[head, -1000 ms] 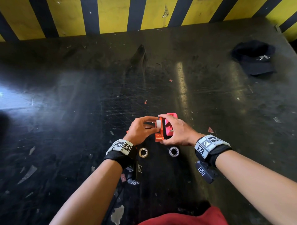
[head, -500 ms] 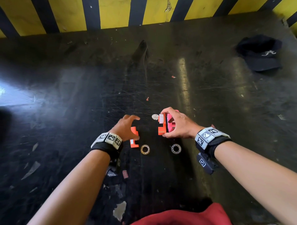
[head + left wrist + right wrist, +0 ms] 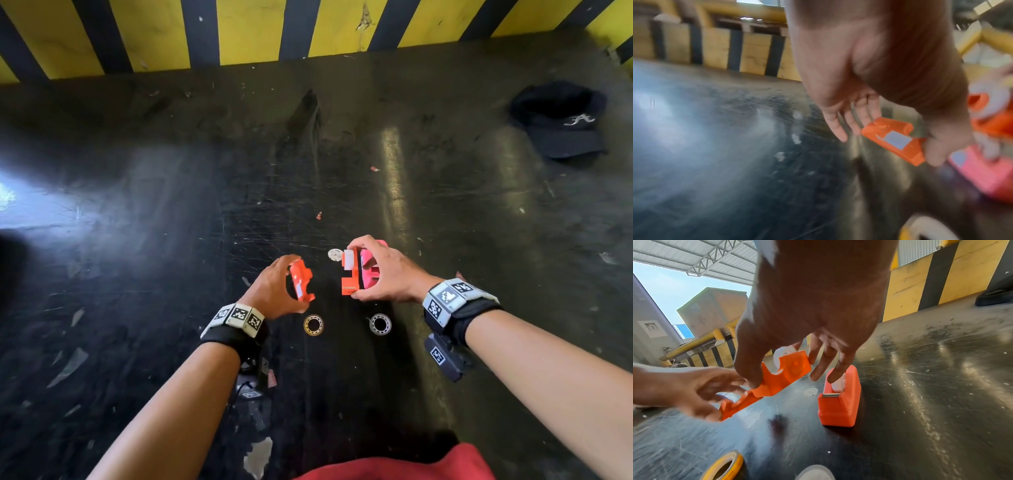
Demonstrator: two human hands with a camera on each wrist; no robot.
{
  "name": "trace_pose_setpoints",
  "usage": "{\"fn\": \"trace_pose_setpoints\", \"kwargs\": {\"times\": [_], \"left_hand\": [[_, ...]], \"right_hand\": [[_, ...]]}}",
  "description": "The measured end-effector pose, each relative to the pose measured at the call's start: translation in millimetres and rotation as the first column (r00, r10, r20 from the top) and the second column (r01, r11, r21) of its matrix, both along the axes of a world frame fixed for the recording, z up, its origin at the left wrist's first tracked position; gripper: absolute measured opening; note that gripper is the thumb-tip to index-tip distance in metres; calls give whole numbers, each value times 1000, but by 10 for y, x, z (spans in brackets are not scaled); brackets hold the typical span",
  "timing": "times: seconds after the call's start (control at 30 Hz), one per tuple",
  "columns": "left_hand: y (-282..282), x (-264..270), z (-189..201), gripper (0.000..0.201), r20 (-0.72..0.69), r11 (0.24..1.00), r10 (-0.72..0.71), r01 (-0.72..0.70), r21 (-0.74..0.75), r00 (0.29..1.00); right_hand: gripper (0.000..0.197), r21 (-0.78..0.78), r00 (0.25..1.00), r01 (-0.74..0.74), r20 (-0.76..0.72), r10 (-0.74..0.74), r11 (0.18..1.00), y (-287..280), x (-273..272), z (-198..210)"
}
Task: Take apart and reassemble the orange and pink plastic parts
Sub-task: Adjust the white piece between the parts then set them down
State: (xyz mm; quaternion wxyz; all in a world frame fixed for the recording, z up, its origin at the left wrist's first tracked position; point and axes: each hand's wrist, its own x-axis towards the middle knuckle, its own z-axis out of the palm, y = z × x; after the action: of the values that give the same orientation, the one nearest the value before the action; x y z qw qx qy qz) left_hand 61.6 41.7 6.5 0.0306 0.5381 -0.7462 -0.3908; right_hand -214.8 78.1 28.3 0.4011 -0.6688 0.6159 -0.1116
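Observation:
My left hand [image 3: 279, 286] pinches a loose orange shell piece [image 3: 301, 281] [image 3: 894, 140] between thumb and fingers, just above the table. My right hand [image 3: 380, 270] pinches the other orange half [image 3: 349, 275] [image 3: 785, 374] with thumb and index finger; a white hub [image 3: 782, 354] sits in its notch. A gap separates the two orange pieces. The pink dispenser [image 3: 370, 270] [image 3: 838, 396] stands on the table right beside the orange half. The other fingertips of my right hand touch its top. A white disc [image 3: 335, 254] lies flat just beyond.
A yellowish tape roll [image 3: 313, 324] and a white tape roll [image 3: 380, 323] lie on the scratched black table [image 3: 445, 222] just below my hands. A black cap [image 3: 561, 120] lies far right. A yellow-and-black striped wall [image 3: 257, 31] borders the far edge.
My left hand left the orange part, reached down to the left, picked up the loose orange piece from the table and brought it back towards the right hand, which kept its grip.

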Motion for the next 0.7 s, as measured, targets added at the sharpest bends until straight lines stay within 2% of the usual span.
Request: {"fn": "trace_pose_setpoints", "kwargs": {"times": [0.03,0.1,0.23,0.7], "left_hand": [[-21,-55,83,88,-90,999,5,-3,32,996],[-68,-179,236,89,-175,993,-20,39,107,984],[-123,-344,356,96,-201,982,-62,96,163,978],[-92,-414,493,100,-301,954,-21,109,280,953]], "right_hand": [[84,0,1000,2,6,-2,1000,3,-1,12],[82,-1,1000,8,17,-8,1000,8,2,35],[82,-19,1000,-3,29,4,1000,14,-3,90],[81,-46,994,4,111,1,999,58,10,202]]}}
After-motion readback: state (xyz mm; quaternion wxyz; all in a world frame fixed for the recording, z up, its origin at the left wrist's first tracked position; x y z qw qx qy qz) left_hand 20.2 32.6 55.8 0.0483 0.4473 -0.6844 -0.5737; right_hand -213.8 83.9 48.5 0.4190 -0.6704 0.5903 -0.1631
